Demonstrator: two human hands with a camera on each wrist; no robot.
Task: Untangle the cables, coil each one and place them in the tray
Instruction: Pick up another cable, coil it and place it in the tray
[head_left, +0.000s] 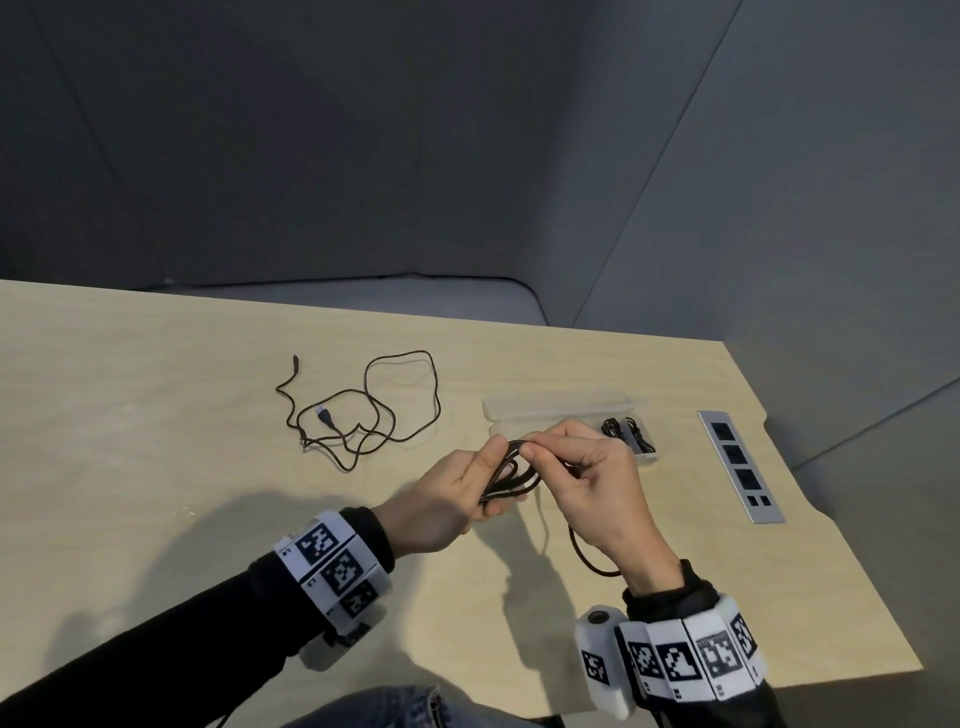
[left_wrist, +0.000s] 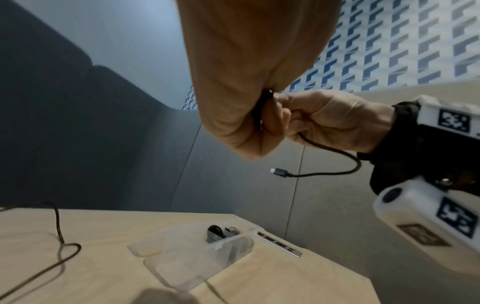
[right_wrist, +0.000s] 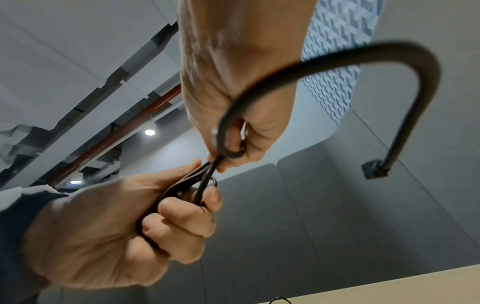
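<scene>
Both hands hold one black cable (head_left: 506, 475) above the table, just in front of the clear tray (head_left: 558, 408). My left hand (head_left: 457, 491) grips the coiled loops (right_wrist: 182, 189) in its curled fingers. My right hand (head_left: 582, 467) pinches the cable at the top of the coil, and the free tail (left_wrist: 332, 164) with its plug (left_wrist: 279, 172) hangs below the right wrist. A second black cable (head_left: 363, 410) lies loose and looped on the table at the centre left. A coiled black cable (head_left: 626, 434) sits in the tray's right end.
The tray's lid (head_left: 550, 402) lies open behind it. A grey socket strip (head_left: 740, 465) is set into the wooden table (head_left: 156, 415) at the right. Dark padded walls close off the back and right side.
</scene>
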